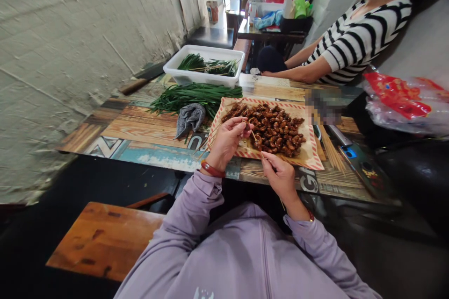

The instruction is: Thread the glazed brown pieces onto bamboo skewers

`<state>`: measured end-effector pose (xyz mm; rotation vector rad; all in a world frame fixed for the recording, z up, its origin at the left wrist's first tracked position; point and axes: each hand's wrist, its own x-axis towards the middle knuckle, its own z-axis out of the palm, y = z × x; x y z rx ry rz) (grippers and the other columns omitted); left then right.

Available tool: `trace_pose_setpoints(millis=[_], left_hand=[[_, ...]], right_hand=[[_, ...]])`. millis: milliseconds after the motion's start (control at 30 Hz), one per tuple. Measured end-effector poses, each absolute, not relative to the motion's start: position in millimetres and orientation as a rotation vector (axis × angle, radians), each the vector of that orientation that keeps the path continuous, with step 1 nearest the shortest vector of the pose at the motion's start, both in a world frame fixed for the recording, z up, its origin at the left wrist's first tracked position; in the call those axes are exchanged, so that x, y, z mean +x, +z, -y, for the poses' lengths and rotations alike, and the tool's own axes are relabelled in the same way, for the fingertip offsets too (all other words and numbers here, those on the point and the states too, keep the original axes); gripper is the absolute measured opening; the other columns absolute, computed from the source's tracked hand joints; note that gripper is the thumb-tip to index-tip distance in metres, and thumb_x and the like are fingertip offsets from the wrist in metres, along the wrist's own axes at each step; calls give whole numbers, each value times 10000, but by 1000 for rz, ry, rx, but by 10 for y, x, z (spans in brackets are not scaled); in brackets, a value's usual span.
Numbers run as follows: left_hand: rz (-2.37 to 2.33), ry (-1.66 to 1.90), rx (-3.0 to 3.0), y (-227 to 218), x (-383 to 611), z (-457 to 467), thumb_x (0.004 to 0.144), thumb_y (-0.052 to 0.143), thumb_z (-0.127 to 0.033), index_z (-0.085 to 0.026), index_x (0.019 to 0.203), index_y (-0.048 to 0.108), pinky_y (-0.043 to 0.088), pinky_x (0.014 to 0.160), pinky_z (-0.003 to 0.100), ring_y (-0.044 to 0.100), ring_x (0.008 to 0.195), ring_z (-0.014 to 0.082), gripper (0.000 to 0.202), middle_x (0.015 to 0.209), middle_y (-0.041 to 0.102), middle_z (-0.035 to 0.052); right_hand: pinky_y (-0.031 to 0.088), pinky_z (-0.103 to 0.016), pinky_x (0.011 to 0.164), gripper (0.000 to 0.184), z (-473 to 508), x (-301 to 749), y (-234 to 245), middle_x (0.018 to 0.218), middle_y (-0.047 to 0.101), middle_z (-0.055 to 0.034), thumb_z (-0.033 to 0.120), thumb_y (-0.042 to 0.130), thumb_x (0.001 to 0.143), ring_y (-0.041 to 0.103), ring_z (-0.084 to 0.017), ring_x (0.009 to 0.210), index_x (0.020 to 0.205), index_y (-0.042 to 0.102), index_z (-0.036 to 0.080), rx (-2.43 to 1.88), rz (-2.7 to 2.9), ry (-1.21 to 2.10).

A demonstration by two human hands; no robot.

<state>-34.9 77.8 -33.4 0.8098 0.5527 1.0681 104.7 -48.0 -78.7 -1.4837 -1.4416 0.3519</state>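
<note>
Patchwork wood-print table [140, 124] across mid-frame.
At centre, the left hand [228, 138] pinches a brown morsel [245, 122], the right hand [279, 175] a thin skewer [254, 135], above a striped tray [310, 160]; pale rough wall [70, 32] upper left, wooden bench [101, 243] lower left.

Table [140, 126] | white tub [198, 77] | green stalks [210, 95] | grey cloth [190, 119] | striped tray [316, 150] | loose skewers [330, 152]

White tub [201, 78] placed on tabletop [140, 124], green stalks [196, 95] heaped just in front, more held inside. Gray cloth [191, 117] crumpled beside stalks. Wooden stool [105, 238] seen at lower left. Red-and-clear plastic bags [403, 96] piled at right. Striped-top person [354, 42] seen beyond tabletop. Blue packet [267, 20] set on rear table [252, 34].
</note>
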Motion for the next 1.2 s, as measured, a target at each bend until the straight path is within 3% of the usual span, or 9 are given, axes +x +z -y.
trace_pose_setpoints(millis=[800,1200], left_hand=[[-601,1108,860,-342,-312,-788,683,780,-240,-132,908,677,467,662,207,630,666,88,271,798,715,56],[-624,1137,854,-322,-291,-772,651,803,-238,-134,883,670,469,679,211,646,753,112,287,797,686,35]], right_hand=[[576,-272,723,249,460,1068,-828,843,762,-45,267,546,898,724,-174,747,1057,723,193,-1459,1455,397],[585,-291,785,247,453,1067,-801,959,766,-55,267,547,889,733,-187,822,1044,734,219,-1446,1483,363]])
